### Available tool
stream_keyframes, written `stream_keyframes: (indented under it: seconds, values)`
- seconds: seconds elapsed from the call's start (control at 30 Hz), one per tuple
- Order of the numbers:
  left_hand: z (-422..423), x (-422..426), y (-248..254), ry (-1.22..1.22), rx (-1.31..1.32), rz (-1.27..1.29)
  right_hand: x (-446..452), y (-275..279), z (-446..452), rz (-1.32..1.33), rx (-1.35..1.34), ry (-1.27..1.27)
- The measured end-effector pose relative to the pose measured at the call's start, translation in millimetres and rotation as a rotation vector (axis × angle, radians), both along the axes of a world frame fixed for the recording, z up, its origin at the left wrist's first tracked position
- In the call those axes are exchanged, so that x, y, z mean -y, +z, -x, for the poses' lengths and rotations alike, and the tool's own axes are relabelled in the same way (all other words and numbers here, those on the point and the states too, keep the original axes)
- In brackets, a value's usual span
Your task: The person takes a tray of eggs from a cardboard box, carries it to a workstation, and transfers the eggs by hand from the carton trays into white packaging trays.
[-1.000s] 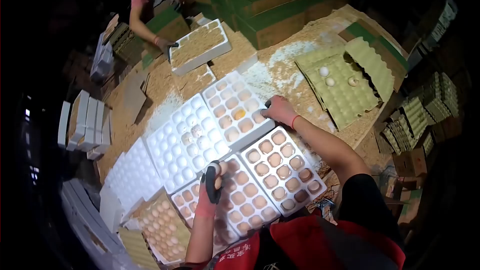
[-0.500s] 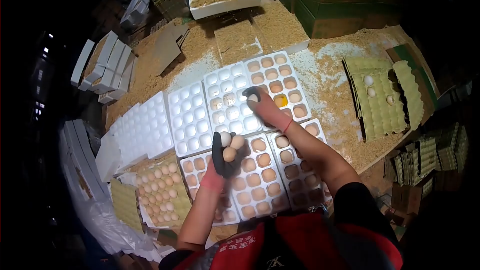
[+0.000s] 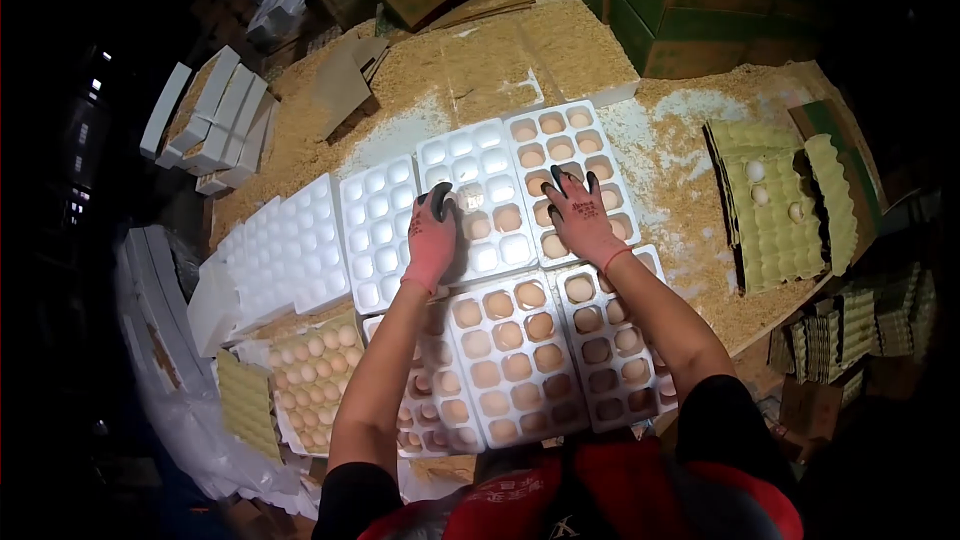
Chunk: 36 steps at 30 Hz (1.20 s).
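My left hand, in a pink glove with dark fingertips, is over the left side of a white foam tray. Its fingers are bent downward; whatever they hold is hidden beneath them. Just to the right, two brown eggs sit in that tray, one of them this egg. My right hand, gloved alike, rests over the adjoining egg-filled foam tray. Its fingers are spread, touching the cells, and no egg shows in its grip. Nearer my body, more foam trays hold eggs.
Foam trays without eggs continue leftward. A pulp tray of eggs lies front left; another pulp tray with a few eggs is at right. Sawdust covers the far table, near stacked green-brown boxes.
My left hand moved up from the near trays, and its three eggs no longer show. Two eggs now sit in the middle tray. My right hand moved right and spread. The far person's foam tray left view.
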<state>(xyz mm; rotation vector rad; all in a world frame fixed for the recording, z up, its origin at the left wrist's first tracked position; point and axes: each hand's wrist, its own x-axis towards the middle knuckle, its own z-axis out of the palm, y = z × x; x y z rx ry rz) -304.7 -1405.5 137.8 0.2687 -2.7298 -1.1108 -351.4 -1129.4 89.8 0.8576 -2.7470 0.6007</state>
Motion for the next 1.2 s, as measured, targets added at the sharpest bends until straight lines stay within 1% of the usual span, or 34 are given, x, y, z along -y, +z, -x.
stream_keyframes:
  seconds: [0.03, 0.07, 0.1, 0.13, 0.17, 0.2, 0.27, 0.3, 0.33, 0.4, 0.43, 0.47, 0.5, 0.53, 0.57, 0.6, 0.63, 0.67, 0.7, 0.73, 0.77, 0.8, 0.83, 0.87, 0.93, 1.0, 1.03, 1.07, 1.1, 1.13, 1.17, 1.2]
  values:
    - [9, -6, -5, 0.045, -0.105, 0.157, 0, -4, 0, 0.029, 0.045, -0.002]
    - [14, -8, -8, 0.012, -0.065, 0.282, -3, 0, -4, 0.046, 0.029, 0.016]
    - [21, -13, -12, -0.053, -0.031, 0.396, -10, 3, -9, 0.083, 0.105, 0.06]
    - [37, -22, -18, -0.133, -0.016, 0.503, -20, 21, -13, 0.116, 0.172, 0.084]
    - [53, -41, -13, -0.242, 0.069, 0.517, -55, 36, -25, 0.129, 0.023, 0.056]
    - [44, -24, 3, -0.278, 0.184, 0.574, -75, 33, -25, 0.21, 0.034, -0.111]
    - [33, -16, 8, -0.402, 0.291, 0.596, -133, 22, -17, 0.385, 0.038, -0.42]
    - [30, -9, -1, -0.398, 0.214, 0.627, -167, 12, -18, 0.348, 0.036, -0.556]
    - [29, -6, -10, -0.392, 0.137, 0.657, -191, 11, -30, 0.114, 0.083, -0.704]
    - [19, -29, 13, -0.291, 0.022, 0.501, -225, -19, -61, 0.002, 0.058, -0.585]
    - [17, -39, 23, -0.25, 0.007, 0.251, -224, -26, -66, -0.076, 0.121, -0.569]
    - [17, -47, 26, -0.205, -0.01, 0.003, -220, -34, -65, 0.051, 0.209, -0.65]
    - [15, -50, 17, -0.148, -0.017, -0.154, -215, -44, -52, 0.101, 0.17, -0.67]
    - [8, -54, 13, -0.04, 0.09, -0.311, -209, -49, -30, 0.152, 0.132, -0.68]
    - [3, -53, 5, -0.07, 0.116, -0.359, -203, -50, 2, 0.092, 0.042, -0.618]
    - [-5, -50, -2, -0.094, 0.152, -0.4, -191, -41, 28, 0.08, 0.061, -0.609]
    - [-16, -58, 12, -0.194, 0.228, -0.307, -183, -48, 54, 0.033, 0.067, -0.554]
    - [-27, -68, 18, -0.246, 0.19, -0.325, -172, -59, 71, -0.012, 0.079, -0.494]
    - [-38, -78, 24, -0.299, 0.154, -0.344, -164, -74, 73, -0.045, 0.132, -0.444]
    - [-42, -81, 31, -0.34, 0.179, -0.366, -161, -75, 74, -0.084, 0.166, -0.399]
    - [-48, -78, 29, -0.341, 0.198, -0.38, -162, -73, 70, -0.084, 0.167, -0.416]
    - [-56, -75, 22, -0.343, 0.214, -0.403, -157, -71, 67, 0.207, 0.241, -0.446]
    - [-60, -73, 17, -0.282, 0.276, -0.484, -147, -54, 63, 0.498, 0.309, -0.472]
    - [-61, -71, 16, -0.28, 0.258, -0.46, -135, -34, 58, 0.791, 0.379, -0.493]
    - [-75, -69, 12, -0.259, 0.243, -0.417, -87, 30, 33, 0.689, 0.381, -0.11]
    - [-80, -62, 5, -0.278, 0.274, -0.478, -49, 24, 22, 0.38, 0.349, 0.09]
    - [-84, -60, 6, -0.273, 0.285, -0.483, -45, 11, 15, 0.226, 0.194, 0.079]
    - [-86, -61, 12, -0.264, 0.301, -0.49, -41, 17, 6, 0.073, 0.044, 0.068]
    - [-91, -65, 18, -0.114, 0.339, -0.749, -48, 23, -1, 0.158, 0.092, 0.016]
    - [-97, -62, 17, 0.012, 0.353, -1.065, -57, 36, -14, 0.306, 0.065, -0.11]
    - [-101, -59, 13, 0.143, 0.35, -1.381, -66, 44, -23, 0.389, 0.101, -0.262]
    - [-104, -60, 25, 0.228, 0.384, -1.726, -67, 53, -33, 0.472, 0.139, -0.415]
